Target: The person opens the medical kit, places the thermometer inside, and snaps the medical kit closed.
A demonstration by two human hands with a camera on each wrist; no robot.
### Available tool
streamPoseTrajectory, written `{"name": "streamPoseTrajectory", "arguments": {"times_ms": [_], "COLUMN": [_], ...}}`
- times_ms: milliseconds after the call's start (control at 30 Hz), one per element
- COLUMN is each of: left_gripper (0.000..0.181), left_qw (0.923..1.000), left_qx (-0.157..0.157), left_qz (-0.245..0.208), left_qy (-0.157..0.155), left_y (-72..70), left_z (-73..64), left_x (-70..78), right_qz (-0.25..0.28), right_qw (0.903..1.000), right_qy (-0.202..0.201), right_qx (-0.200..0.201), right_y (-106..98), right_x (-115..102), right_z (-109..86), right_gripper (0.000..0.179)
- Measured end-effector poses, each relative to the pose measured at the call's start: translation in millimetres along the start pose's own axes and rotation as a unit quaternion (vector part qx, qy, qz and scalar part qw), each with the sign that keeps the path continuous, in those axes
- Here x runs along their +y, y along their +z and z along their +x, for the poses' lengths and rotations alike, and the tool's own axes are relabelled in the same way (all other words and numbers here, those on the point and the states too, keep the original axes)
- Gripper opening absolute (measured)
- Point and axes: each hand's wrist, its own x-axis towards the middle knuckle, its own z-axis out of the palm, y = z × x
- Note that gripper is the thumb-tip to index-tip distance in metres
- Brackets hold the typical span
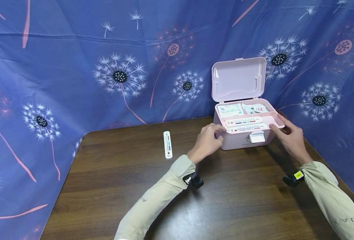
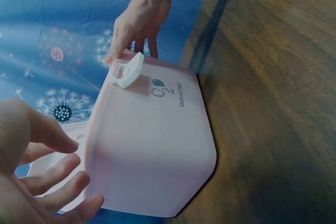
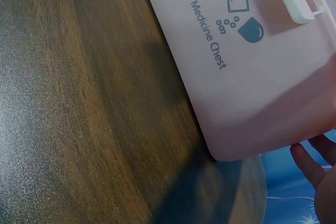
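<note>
A pale pink medicine chest (image 1: 239, 141) stands with its lid (image 1: 239, 80) raised. By its left front corner is my left hand (image 1: 208, 140), its fingers spread and loosely bent, with nothing held in the left wrist view. My right hand (image 1: 289, 138) grips the chest's right end, thumb at the front rim and fingers along the side. Two white thermometers (image 1: 244, 121) lie in the front compartment. Behind the divider sit a packet marked "Surgical" (image 1: 230, 110) and more white packets (image 1: 254, 108). The white latch (image 1: 257, 137) hangs out from the front.
Another white thermometer (image 1: 168, 145) lies on the brown wooden table (image 1: 111, 186), left of my left hand. A blue dandelion-print cloth (image 1: 153, 60) hangs close behind the chest and along the table's right side.
</note>
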Motion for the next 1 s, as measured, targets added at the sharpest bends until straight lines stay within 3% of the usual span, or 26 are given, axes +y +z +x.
{"name": "streamPoseTrajectory", "arguments": {"times_ms": [567,1000], "left_gripper": [0.023,0.023], "left_qw": [0.9983,0.9968], "left_qx": [0.037,0.030], "left_qz": [-0.009,-0.018], "left_qy": [-0.045,-0.071], "left_y": [1.3,-1.3], "left_z": [-19.1,-29.4], "left_x": [-13.7,-23.7], "right_qz": [-0.004,0.003], "right_qw": [1.0000,1.0000], "right_qy": [0.000,0.002], "right_qx": [0.001,0.005], "right_y": [-0.2,1.4], "right_x": [-0.1,0.9], "right_z": [0.0,0.4], "right_gripper": [0.059,0.059]}}
